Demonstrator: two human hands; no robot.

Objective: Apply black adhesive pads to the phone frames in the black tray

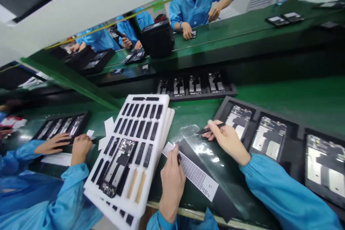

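Note:
My right hand (225, 138) is closed round black tweezers (212, 128), their tip over a clear plastic film (199, 140). Beneath my left hand (172, 179) lies a white strip sheet (196, 174) covered in rows of small black dots. The left fingers are curled at the sheet's upper left end, with a small dark thing between them that I cannot make out. A dark grey strip (225, 205) extends under the film and sheet. Just left of my left hand, a phone with its inner parts exposed (120, 167) rests on a stack of white foam trays (161, 129).
Dark trays hold opened phones on the right (269, 136) and at the back (195, 84). A co-worker's hands (67, 147) are at the left. Other people in blue work behind a raised green shelf (242, 25). A green post (72, 79) slants across the left.

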